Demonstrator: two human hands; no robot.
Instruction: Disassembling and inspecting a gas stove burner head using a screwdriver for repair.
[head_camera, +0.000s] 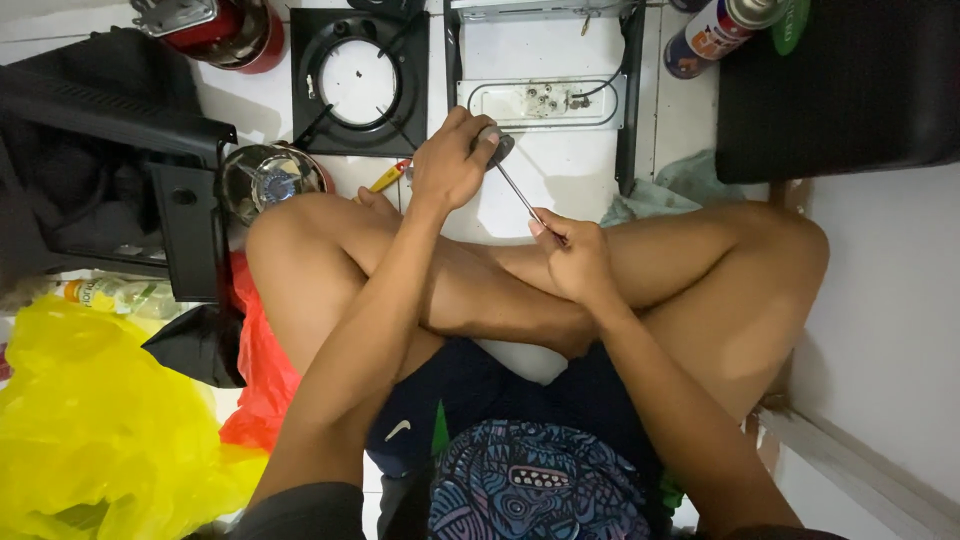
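I sit cross-legged on a white tiled floor. My left hand (452, 160) is closed around the dark handle (497, 146) of a screwdriver, held above my knees. Its thin metal shaft (520, 195) runs down and right to my right hand (572, 255), whose fingertips pinch the shaft's tip. Whether anything small sits at the tip is hidden by the fingers. Just beyond the hands lies a white stove panel (545, 102) with a black cable loop and screw holes.
A black burner frame with a round ring (358, 80) lies ahead. A red canister (225, 30), a spray can (715, 30), a metal bowl (272, 178), a yellow-handled tool (388, 177), yellow (100, 420) and red bags, and black casings (840, 85) surround me.
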